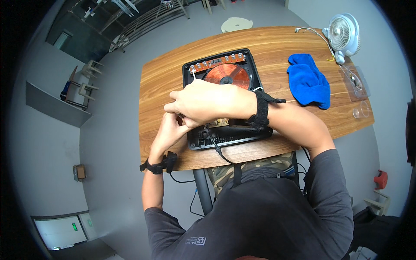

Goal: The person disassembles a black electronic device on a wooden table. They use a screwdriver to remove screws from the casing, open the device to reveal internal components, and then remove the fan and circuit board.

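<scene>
An opened induction cooker base (256,70) of black plastic lies on the wooden table in front of me. Its copper coil (216,73) shows beyond my hands, with an orange control board (203,66) along the far edge. My right hand (204,100) reaches across the cooker, palm down, with bent fingers at its left side. Just below, my left hand (172,128) meets it, thumb and fingers curled near the cooker's left edge. Something dark shows between the hands, too covered to name. Part of a circuit board (219,123) appears under my right wrist.
A black power cord (219,150) runs from the cooker over the near table edge. To the right lie a blue cloth (307,81), a clear plastic box (356,83) and a clear cup (360,110). A white fan (341,34) stands at the far right corner of the wooden table (162,81).
</scene>
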Available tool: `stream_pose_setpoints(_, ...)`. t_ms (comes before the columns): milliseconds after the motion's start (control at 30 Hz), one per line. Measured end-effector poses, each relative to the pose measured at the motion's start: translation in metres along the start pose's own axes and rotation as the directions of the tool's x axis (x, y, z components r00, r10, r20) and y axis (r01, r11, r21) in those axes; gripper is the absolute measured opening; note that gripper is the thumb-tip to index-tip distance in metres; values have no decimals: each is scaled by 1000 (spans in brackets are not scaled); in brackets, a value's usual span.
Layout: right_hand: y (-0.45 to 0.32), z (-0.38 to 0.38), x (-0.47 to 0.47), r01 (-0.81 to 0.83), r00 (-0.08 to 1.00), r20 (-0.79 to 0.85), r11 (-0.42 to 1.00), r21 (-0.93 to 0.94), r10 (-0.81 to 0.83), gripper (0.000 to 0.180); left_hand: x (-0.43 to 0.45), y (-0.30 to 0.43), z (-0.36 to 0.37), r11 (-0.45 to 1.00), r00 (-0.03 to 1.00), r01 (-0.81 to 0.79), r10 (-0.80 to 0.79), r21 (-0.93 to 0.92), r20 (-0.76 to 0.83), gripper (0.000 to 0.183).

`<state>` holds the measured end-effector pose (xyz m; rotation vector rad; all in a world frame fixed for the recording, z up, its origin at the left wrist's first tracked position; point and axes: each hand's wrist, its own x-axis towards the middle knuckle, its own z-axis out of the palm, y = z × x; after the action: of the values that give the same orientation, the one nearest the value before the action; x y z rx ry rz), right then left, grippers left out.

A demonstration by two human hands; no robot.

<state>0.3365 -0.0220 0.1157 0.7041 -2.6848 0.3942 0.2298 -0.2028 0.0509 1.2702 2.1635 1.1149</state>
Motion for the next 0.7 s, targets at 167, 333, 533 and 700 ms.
stream_pose_setpoints(167, 2, 1, -3, -56, 997, -50, 998, -43, 54, 33, -1, -2, -8, 995, 996, 38, -31, -89, 83, 36)
stream_pose_setpoints(333, -3, -7, 8, -176, 970, 160, 982, -72, 186, 36, -1, 14, 4, 997, 1000, -17, 18, -69, 9, 38)
stream_pose_setpoints(533, 3, 7, -3, 8, 991, -134, 999, 34, -4, 37, 0, -20, -6, 999, 998, 10, -13, 39, 68, 34)
stream_pose_setpoints(700, 2, 9, -2, -96, 993, -68, 995, -16, 94, 36, 2, 2, 1, 999, 1000, -15, 14, 41, 26, 30)
